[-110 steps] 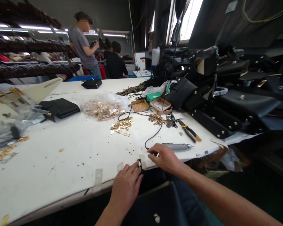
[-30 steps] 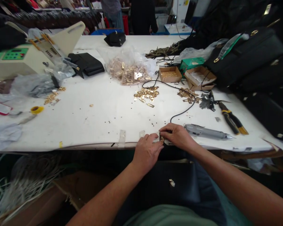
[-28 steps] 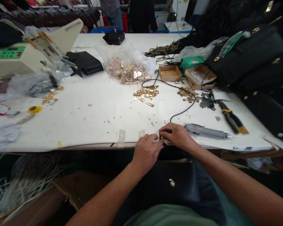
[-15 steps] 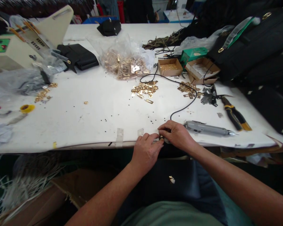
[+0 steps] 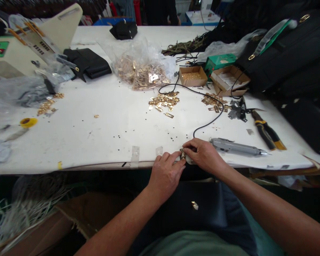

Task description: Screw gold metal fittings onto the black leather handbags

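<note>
At the table's front edge, a small gold metal plate (image 5: 182, 153) with a slot sits between my two hands. My left hand (image 5: 166, 170) has its thumb and fingertips closed on the plate's left side. The fingers of my right hand (image 5: 201, 151) pinch at its right upper end. Part of the plate is covered by the fingertips. Just right of my right hand lies a grey electric screwdriver (image 5: 237, 147), its cord (image 5: 208, 124) curving back over the table. On my lap rests a dark bag piece (image 5: 186, 202) with a gold clasp (image 5: 194, 205) on it.
Gold plates lie in one pile (image 5: 164, 101) and another (image 5: 214, 100), before a plastic bag of parts (image 5: 141, 73). Pliers (image 5: 268, 129) and black metal pieces (image 5: 238, 109) are at right. A small cardboard box (image 5: 192, 76) holds tiny gold pieces. A machine (image 5: 18, 58) stands far left.
My right hand's fingers have shifted slightly right, and more of the gold plate shows between the hands. My left hand stays nearly in place.
</note>
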A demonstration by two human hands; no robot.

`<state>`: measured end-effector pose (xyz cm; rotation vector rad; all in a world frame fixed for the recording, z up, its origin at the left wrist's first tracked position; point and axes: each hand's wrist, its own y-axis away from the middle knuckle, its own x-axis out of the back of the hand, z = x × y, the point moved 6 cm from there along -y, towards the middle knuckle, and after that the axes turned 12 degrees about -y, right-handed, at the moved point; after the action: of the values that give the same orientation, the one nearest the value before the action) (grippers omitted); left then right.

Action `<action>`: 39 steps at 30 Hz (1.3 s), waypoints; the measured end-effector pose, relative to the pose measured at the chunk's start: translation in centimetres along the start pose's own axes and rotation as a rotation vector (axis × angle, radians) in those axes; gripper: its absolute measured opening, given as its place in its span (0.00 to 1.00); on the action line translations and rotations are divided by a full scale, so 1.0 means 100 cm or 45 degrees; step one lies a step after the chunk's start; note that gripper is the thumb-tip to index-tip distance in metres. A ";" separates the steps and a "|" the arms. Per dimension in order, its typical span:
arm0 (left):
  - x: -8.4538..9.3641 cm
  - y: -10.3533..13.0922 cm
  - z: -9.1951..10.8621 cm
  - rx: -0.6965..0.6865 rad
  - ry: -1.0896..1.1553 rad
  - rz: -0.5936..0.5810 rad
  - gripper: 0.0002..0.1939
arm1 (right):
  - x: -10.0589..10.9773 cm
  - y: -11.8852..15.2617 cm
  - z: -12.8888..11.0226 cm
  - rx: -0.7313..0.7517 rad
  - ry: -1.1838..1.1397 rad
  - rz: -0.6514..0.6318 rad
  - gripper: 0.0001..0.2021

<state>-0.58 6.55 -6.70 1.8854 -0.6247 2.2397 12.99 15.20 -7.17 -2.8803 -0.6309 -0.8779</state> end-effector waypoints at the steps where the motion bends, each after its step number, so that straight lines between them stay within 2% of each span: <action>1: 0.001 0.000 0.000 0.001 0.003 0.007 0.12 | 0.000 0.001 0.000 -0.005 0.008 0.005 0.06; 16: -0.002 0.000 -0.006 0.048 0.119 0.054 0.11 | -0.004 0.002 0.003 -0.068 -0.128 -0.005 0.07; 39: -0.001 -0.001 -0.006 0.052 0.139 0.043 0.11 | -0.006 0.000 0.006 -0.164 -0.122 -0.048 0.07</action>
<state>-1.10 6.94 -6.80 1.7689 -0.6024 2.3750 12.83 15.13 -8.01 -3.0514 -0.6628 -0.8178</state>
